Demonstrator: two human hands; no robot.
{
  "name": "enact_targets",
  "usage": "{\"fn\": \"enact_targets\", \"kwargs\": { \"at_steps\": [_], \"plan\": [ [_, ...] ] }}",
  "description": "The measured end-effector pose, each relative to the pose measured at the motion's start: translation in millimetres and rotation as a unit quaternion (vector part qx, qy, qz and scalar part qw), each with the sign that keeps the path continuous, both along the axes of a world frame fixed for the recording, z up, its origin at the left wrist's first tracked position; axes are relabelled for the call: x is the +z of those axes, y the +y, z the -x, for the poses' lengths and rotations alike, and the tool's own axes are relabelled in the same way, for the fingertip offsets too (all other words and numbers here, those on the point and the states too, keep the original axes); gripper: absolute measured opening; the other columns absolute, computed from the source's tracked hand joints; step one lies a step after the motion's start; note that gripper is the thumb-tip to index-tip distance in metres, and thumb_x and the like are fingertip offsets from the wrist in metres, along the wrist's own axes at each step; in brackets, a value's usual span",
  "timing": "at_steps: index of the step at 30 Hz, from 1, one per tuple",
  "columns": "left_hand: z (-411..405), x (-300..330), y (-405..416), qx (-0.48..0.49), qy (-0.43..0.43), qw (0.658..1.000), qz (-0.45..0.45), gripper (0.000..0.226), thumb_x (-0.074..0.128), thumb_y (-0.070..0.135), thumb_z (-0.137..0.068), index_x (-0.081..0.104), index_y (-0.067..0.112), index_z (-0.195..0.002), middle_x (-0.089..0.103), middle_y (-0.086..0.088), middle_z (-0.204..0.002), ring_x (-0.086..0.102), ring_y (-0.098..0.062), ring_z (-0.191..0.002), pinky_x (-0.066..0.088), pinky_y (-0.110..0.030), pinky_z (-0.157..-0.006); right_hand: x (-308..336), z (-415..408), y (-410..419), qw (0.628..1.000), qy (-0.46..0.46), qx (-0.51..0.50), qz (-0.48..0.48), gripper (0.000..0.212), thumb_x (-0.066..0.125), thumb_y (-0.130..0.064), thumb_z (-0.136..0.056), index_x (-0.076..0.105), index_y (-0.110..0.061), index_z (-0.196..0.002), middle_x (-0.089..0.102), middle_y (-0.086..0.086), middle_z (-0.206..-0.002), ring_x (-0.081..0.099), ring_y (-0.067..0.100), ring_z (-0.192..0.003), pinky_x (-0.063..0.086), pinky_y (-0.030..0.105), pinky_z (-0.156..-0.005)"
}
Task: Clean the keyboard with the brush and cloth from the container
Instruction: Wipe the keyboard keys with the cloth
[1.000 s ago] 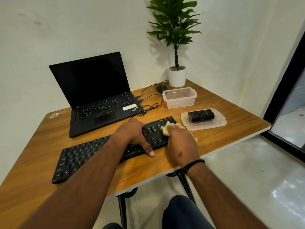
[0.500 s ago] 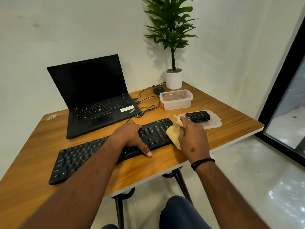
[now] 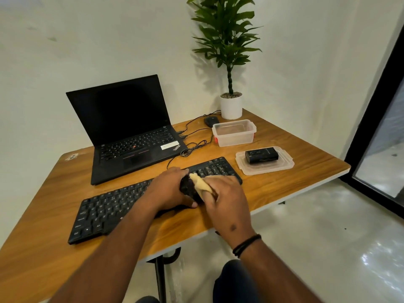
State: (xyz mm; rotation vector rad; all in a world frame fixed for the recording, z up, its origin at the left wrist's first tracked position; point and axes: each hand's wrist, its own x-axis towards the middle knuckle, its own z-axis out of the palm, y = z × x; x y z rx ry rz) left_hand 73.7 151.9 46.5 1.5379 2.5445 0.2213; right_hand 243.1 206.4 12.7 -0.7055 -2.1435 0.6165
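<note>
Keyboard (image 3: 140,202), 1 black unit, lies on the wooden desk (image 3: 273,189) w/ its middle hidden under both hands. Right hand (image 3: 225,200) is clenched round 1 yellow cloth (image 3: 200,183), pressed onto the keys. Left hand (image 3: 168,189) rests flat just left of that grip, holding nothing. Beyond the grip: 1 clear container (image 3: 234,132), 1 lid (image 3: 264,160) carrying 1 black case (image 3: 261,154); brush not discernible.

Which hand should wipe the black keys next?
Probably the right hand: it grips the pale yellow cloth over the black keyboard. The left hand lies on the keys, apparently steadying.
</note>
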Motion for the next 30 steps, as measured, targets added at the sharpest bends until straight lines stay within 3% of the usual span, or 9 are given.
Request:
{"fn": "enact_targets", "kwargs": {
  "at_steps": [3,6,10,13,17,22,25,28,30],
  "plan": [
    [-22,-5,-18,0.047,-0.053,0.978,-0.196,0.049,0.081,0.036,-0.081,0.061,0.03,-0.125,0.059,0.012,-0.119,0.053,-0.007,-0.108,0.043,-0.025,-0.093,10,1,22,0.996,0.053,-0.019,0.067,0.021,0.063,-0.026,-0.093,0.072,-0.019,-0.111,0.066,-0.004,-0.101,0.056,0.013,-0.096,0.052,0.035,-0.086],
    [-56,-1,-32,0.134,-0.193,0.895,-0.379,0.016,0.07,0.032,-0.093,0.073,0.022,-0.103,0.073,0.007,-0.091,0.068,-0.011,-0.087,0.053,-0.018,-0.072,21,2,36,0.987,0.118,-0.054,0.09,0.019,0.067,-0.021,-0.091,0.073,-0.017,-0.109,0.065,-0.004,-0.1,0.058,0.011,-0.093,0.055,0.036,-0.085],
    [-82,5,-35,0.175,-0.58,0.723,-0.334,0.059,0.053,0.062,-0.087,0.067,0.011,-0.114,0.077,-0.011,-0.1,0.074,-0.032,-0.092,0.06,-0.047,-0.084,25,7,25,0.987,0.139,-0.076,-0.005,0.023,0.066,-0.014,-0.086,0.072,-0.013,-0.108,0.063,0.0,-0.101,0.057,0.016,-0.094,0.054,0.033,-0.083],
    [-82,3,-28,0.168,-0.673,0.614,-0.377,0.052,0.056,0.051,-0.093,0.067,0.005,-0.113,0.074,-0.014,-0.098,0.072,-0.024,-0.082,0.06,-0.037,-0.075,9,10,1,0.995,0.039,0.044,-0.081,0.025,0.066,-0.013,-0.081,0.072,-0.016,-0.106,0.065,-0.001,-0.104,0.052,0.016,-0.1,0.049,0.035,-0.089],
    [-70,-8,-25,0.272,-0.605,0.62,-0.419,0.023,0.06,0.007,-0.097,0.064,-0.008,-0.113,0.073,-0.021,-0.093,0.071,-0.03,-0.082,0.06,-0.044,-0.076,-15,-1,-7,0.987,0.074,0.139,-0.005,0.03,0.06,-0.018,-0.08,0.073,-0.014,-0.107,0.066,-0.005,-0.111,0.053,0.01,-0.11,0.041,0.018,-0.098],
    [-64,-7,-30,0.271,-0.646,0.551,-0.453,0.025,0.058,0.006,-0.097,0.058,0.002,-0.122,0.071,-0.021,-0.115,0.07,-0.035,-0.106,0.063,-0.047,-0.075,-4,-6,9,0.958,0.193,-0.036,0.21,0.013,0.067,-0.019,-0.091,0.071,-0.017,-0.103,0.068,-0.006,-0.099,0.062,-0.003,-0.087,0.047,0.005,-0.072],
    [-66,-2,-28,0.225,-0.709,0.492,-0.453,0.038,0.062,0.007,-0.091,0.056,0.0,-0.128,0.07,-0.022,-0.12,0.069,-0.034,-0.108,0.064,-0.036,-0.065,4,-6,19,0.933,0.156,-0.004,0.325,0.024,0.068,-0.035,-0.091,0.069,-0.016,-0.104,0.07,-0.004,-0.095,0.067,0.0,-0.082,0.055,0.015,-0.066],
    [-66,3,-23,0.161,-0.751,0.478,-0.427,0.05,0.065,0.003,-0.08,0.057,-0.002,-0.129,0.068,-0.023,-0.124,0.068,-0.034,-0.113,0.063,-0.034,-0.074,8,-6,26,0.798,0.2,0.123,0.555,0.04,0.069,-0.041,-0.087,0.067,-0.009,-0.11,0.072,0.012,-0.104,0.074,0.026,-0.089,0.062,0.042,-0.075],
    [-67,5,-18,0.151,-0.724,0.537,-0.406,0.053,0.067,-0.001,-0.076,0.058,-0.001,-0.128,0.07,-0.022,-0.121,0.07,-0.034,-0.107,0.063,-0.032,-0.073,10,-11,33,0.69,0.255,0.207,0.645,0.046,0.071,-0.031,-0.083,0.063,-0.002,-0.119,0.071,0.017,-0.109,0.071,0.031,-0.095,0.058,0.046,-0.083]
  ]
}}
